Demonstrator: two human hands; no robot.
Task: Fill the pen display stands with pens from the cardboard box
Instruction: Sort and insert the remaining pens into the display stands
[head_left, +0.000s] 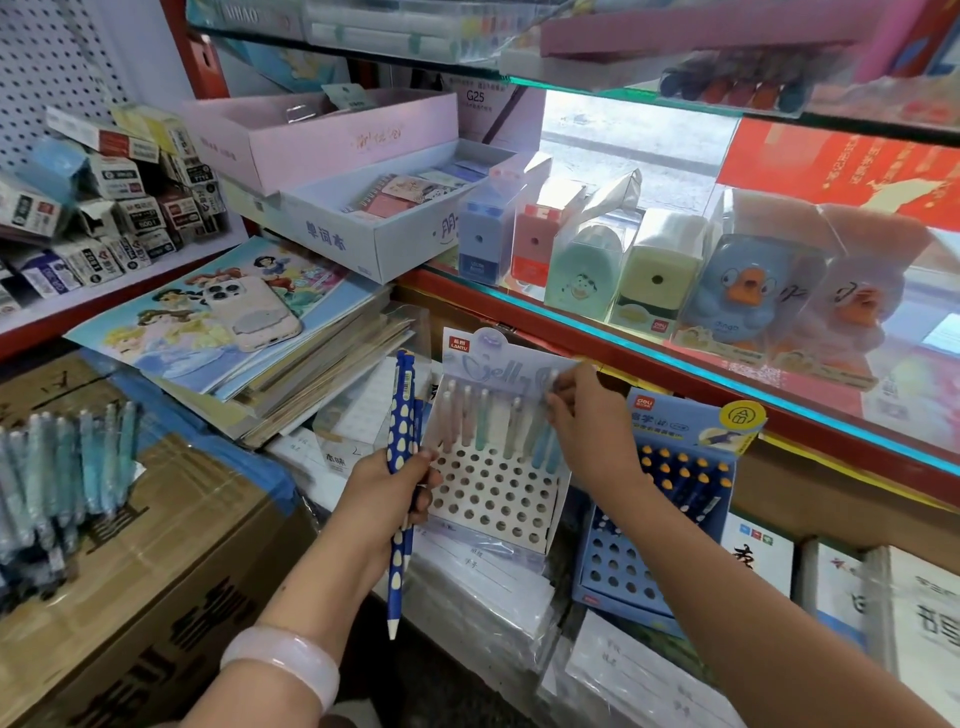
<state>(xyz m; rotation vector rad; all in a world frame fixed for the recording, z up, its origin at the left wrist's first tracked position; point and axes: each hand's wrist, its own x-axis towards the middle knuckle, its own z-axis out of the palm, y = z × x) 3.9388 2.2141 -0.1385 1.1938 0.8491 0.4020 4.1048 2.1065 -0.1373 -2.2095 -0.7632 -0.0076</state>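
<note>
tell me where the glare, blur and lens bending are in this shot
Head view: strong backlight washes out the glass behind the sharpeners; the top shelf is smeared and soft; shelf edges bow from wide-angle distortion; the white pen stand and both hands stay fairly sharp.

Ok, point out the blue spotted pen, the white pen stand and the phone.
blue spotted pen (400, 431), head view, barrel above the left hand (387, 486)
white pen stand (493, 496), head view, bare holed panel
phone (249, 312), head view, back of its case

White stand (493, 493) upright, few pastel pens (483, 421); blue stand (623, 566) beside, part-filled.
</note>
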